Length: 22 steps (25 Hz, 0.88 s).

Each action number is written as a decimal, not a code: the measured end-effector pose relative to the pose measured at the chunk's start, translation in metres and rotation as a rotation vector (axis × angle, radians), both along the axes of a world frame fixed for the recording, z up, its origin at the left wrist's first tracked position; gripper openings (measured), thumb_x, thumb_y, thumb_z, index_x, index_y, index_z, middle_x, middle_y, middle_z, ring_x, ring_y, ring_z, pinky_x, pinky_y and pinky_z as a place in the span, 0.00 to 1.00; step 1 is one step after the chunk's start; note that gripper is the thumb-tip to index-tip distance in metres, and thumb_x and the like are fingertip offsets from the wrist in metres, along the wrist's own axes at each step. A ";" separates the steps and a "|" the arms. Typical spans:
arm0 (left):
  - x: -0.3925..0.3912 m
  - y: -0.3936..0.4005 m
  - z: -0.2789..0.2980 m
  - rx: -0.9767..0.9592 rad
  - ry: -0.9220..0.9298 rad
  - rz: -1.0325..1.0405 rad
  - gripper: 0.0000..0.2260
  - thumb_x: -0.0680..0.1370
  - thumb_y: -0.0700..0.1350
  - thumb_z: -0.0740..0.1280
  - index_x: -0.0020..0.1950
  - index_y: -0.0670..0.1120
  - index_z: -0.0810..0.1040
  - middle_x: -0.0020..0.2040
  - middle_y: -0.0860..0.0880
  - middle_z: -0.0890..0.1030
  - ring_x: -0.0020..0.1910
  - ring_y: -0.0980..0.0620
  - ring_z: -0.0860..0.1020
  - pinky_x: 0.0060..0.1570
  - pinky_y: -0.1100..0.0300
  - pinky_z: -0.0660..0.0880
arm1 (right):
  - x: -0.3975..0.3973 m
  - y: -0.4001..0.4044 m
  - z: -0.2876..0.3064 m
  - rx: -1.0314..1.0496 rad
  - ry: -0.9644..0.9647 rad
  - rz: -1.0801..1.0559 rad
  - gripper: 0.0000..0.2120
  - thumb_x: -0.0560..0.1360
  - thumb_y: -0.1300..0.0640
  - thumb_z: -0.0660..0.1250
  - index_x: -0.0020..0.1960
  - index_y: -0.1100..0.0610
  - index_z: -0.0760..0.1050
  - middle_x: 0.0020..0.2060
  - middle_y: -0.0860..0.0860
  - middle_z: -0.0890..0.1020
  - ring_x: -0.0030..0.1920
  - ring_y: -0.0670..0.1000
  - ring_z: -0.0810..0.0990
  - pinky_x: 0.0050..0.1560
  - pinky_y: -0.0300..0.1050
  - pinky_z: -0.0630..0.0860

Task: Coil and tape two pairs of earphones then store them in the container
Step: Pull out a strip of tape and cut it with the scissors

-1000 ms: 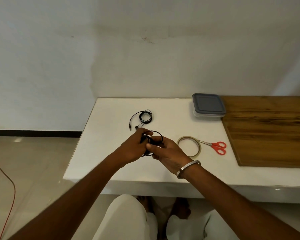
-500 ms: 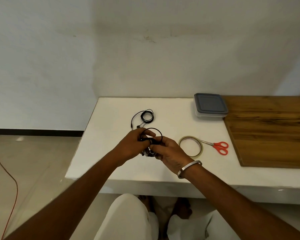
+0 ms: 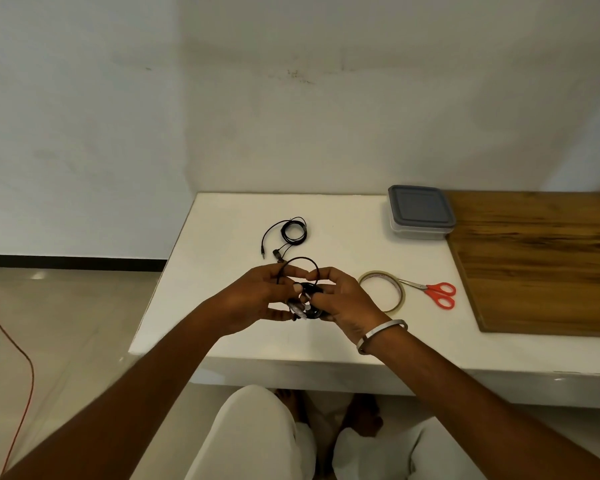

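Observation:
My left hand (image 3: 257, 299) and my right hand (image 3: 343, 299) meet above the white table (image 3: 326, 344) and both pinch a coiled pair of black earphones (image 3: 309, 296); one loop of its cable arches up between my fingers. A small clear piece, seemingly tape, shows at the coil between my thumbs. A second pair of black earphones (image 3: 288, 235) lies loosely coiled on the table just beyond my hands. The tape roll (image 3: 381, 289) lies flat right of my right hand. The container (image 3: 420, 213), clear with a grey lid on, stands at the back right.
Red-handled scissors (image 3: 437, 294) lie right of the tape roll. A wooden board (image 3: 541, 261) covers the table's right part. A wall stands behind the table. A red cable (image 3: 21, 368) runs over the floor at the left. My knees show under the table's front edge.
My hands have parted a little, so the coil and the clear piece between my thumbs now show. The cable loop stands higher above my fingers. Nothing on the table moved.

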<state>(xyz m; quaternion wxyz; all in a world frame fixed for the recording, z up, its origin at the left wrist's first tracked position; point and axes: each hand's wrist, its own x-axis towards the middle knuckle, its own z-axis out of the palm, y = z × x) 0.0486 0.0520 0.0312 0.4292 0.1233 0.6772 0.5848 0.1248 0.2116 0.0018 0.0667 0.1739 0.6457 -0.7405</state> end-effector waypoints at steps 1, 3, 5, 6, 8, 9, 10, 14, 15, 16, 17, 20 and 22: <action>0.000 -0.001 -0.001 0.014 -0.035 0.011 0.11 0.79 0.39 0.66 0.61 0.45 0.77 0.46 0.45 0.83 0.45 0.48 0.82 0.47 0.54 0.79 | 0.001 0.001 0.000 -0.056 0.012 0.027 0.16 0.73 0.69 0.65 0.54 0.52 0.73 0.42 0.57 0.83 0.41 0.56 0.80 0.46 0.50 0.75; 0.002 0.000 -0.004 0.039 -0.085 0.050 0.09 0.80 0.39 0.64 0.59 0.46 0.77 0.44 0.48 0.82 0.43 0.49 0.81 0.46 0.55 0.78 | 0.004 0.001 0.002 -0.120 0.048 0.063 0.20 0.74 0.68 0.67 0.59 0.49 0.69 0.40 0.55 0.83 0.38 0.52 0.80 0.39 0.42 0.75; 0.002 0.000 -0.007 0.060 -0.115 0.089 0.08 0.80 0.39 0.64 0.56 0.46 0.78 0.44 0.47 0.82 0.44 0.49 0.81 0.47 0.54 0.78 | 0.006 0.001 0.003 -0.101 0.101 0.072 0.26 0.73 0.66 0.69 0.63 0.46 0.64 0.40 0.55 0.83 0.36 0.49 0.79 0.34 0.38 0.72; 0.001 0.000 -0.008 0.065 -0.125 0.106 0.07 0.80 0.39 0.64 0.55 0.46 0.78 0.45 0.47 0.81 0.45 0.48 0.81 0.50 0.51 0.77 | 0.005 0.003 0.003 -0.063 0.131 0.084 0.29 0.72 0.65 0.70 0.64 0.45 0.62 0.40 0.56 0.83 0.37 0.49 0.79 0.35 0.38 0.73; 0.000 0.000 -0.010 0.067 -0.138 0.132 0.06 0.79 0.39 0.64 0.54 0.46 0.78 0.48 0.44 0.81 0.49 0.44 0.80 0.57 0.45 0.75 | 0.005 0.004 0.005 0.031 0.200 0.112 0.29 0.72 0.65 0.71 0.64 0.44 0.63 0.41 0.57 0.83 0.40 0.52 0.81 0.39 0.42 0.76; 0.000 0.000 -0.010 0.065 -0.140 0.136 0.06 0.79 0.39 0.64 0.53 0.46 0.79 0.50 0.44 0.81 0.51 0.43 0.79 0.59 0.43 0.73 | 0.005 0.002 0.006 0.088 0.247 0.120 0.25 0.72 0.65 0.71 0.62 0.46 0.66 0.41 0.56 0.83 0.41 0.53 0.82 0.41 0.43 0.78; 0.000 0.001 -0.011 0.060 -0.134 0.130 0.06 0.79 0.39 0.65 0.53 0.46 0.79 0.50 0.44 0.81 0.51 0.43 0.79 0.60 0.44 0.73 | 0.004 0.001 0.006 0.167 0.294 0.119 0.18 0.73 0.64 0.70 0.59 0.49 0.72 0.41 0.53 0.83 0.41 0.52 0.82 0.42 0.44 0.79; 0.000 -0.001 -0.012 0.046 -0.057 0.142 0.08 0.79 0.39 0.65 0.58 0.44 0.78 0.41 0.48 0.80 0.42 0.50 0.80 0.51 0.50 0.77 | 0.002 -0.002 0.003 0.289 0.325 0.008 0.05 0.74 0.61 0.69 0.48 0.53 0.80 0.42 0.49 0.83 0.40 0.46 0.81 0.38 0.42 0.79; -0.001 -0.003 -0.013 0.043 -0.022 0.157 0.11 0.79 0.39 0.66 0.61 0.44 0.76 0.40 0.48 0.80 0.41 0.51 0.81 0.49 0.52 0.79 | 0.001 0.000 0.000 0.234 0.285 -0.050 0.05 0.74 0.60 0.69 0.49 0.54 0.80 0.45 0.50 0.83 0.43 0.49 0.82 0.40 0.45 0.81; -0.001 -0.004 -0.014 0.039 0.016 0.163 0.14 0.78 0.38 0.67 0.64 0.45 0.74 0.40 0.48 0.79 0.40 0.50 0.82 0.47 0.53 0.80 | 0.001 0.003 -0.002 0.161 0.240 -0.103 0.05 0.75 0.60 0.68 0.51 0.55 0.79 0.47 0.50 0.83 0.47 0.50 0.82 0.43 0.47 0.81; -0.002 -0.005 -0.015 0.027 0.058 0.153 0.16 0.78 0.37 0.67 0.65 0.46 0.72 0.41 0.47 0.78 0.41 0.48 0.82 0.47 0.54 0.80 | 0.001 0.005 -0.003 0.080 0.203 -0.144 0.05 0.76 0.60 0.67 0.51 0.56 0.78 0.49 0.51 0.83 0.50 0.51 0.81 0.44 0.46 0.81; -0.003 -0.007 -0.022 -0.109 0.203 0.109 0.16 0.78 0.37 0.67 0.64 0.49 0.72 0.45 0.45 0.77 0.46 0.42 0.83 0.51 0.51 0.81 | 0.003 0.009 -0.005 -0.100 0.147 -0.259 0.07 0.79 0.59 0.61 0.47 0.58 0.77 0.46 0.52 0.83 0.48 0.51 0.81 0.43 0.43 0.79; -0.005 -0.013 -0.030 -0.185 0.239 0.102 0.12 0.79 0.36 0.65 0.60 0.48 0.75 0.47 0.44 0.77 0.47 0.41 0.83 0.54 0.48 0.80 | 0.003 0.015 -0.006 -0.193 0.133 -0.353 0.07 0.80 0.59 0.59 0.48 0.58 0.74 0.44 0.53 0.83 0.44 0.51 0.82 0.42 0.44 0.79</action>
